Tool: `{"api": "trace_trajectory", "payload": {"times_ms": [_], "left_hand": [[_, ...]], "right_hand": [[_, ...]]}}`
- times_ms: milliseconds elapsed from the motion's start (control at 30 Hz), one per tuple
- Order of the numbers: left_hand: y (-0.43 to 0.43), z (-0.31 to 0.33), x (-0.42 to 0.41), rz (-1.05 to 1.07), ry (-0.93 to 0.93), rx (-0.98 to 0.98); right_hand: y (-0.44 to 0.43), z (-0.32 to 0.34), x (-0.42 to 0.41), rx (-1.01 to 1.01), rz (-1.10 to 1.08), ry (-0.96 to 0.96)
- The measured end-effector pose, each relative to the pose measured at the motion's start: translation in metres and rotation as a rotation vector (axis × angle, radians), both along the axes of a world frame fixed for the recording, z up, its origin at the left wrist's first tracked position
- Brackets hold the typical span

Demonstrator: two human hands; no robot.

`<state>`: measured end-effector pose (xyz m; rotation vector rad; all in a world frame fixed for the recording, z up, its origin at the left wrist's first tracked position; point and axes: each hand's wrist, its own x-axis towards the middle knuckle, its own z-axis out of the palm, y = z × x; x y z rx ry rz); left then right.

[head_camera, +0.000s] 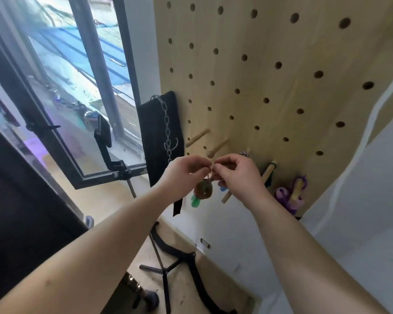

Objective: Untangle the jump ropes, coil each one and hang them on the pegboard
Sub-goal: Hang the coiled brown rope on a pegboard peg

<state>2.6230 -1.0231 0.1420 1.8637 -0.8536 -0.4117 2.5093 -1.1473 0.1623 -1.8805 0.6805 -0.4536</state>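
Two hands at pegboard: left hand and right hand fingers pinch top strand of coiled jump rope.

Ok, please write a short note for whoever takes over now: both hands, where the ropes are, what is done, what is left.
Left hand and right hand: both pinch the top of the coiled dark jump rope with green handles, held before the light wooden pegboard.
Done: the coiled purple jump rope hangs on a wooden peg.
Left: hang the dark coil, perhaps on the free wooden peg above the hands.
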Motion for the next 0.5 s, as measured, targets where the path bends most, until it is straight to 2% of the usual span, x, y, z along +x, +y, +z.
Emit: {"api": "trace_trajectory", "payload": {"times_ms": [133,267,500], "left_hand": [[-0.006,-0.003,0.026,0.073,0.013,0.042],[-0.022,-0.007,0.049,0.095,-0.004,0.118],[-0.073,0.006,0.075,0.007,-0.232,0.322]], "right_hand": [[-0.005,-0.001,0.024,-0.074,-0.013,0.059],[-0.016,0.001,0.045,-0.28,-0.018,0.161],[-0.053,0.0,0.076,-0.491,-0.002,0.363]]}}
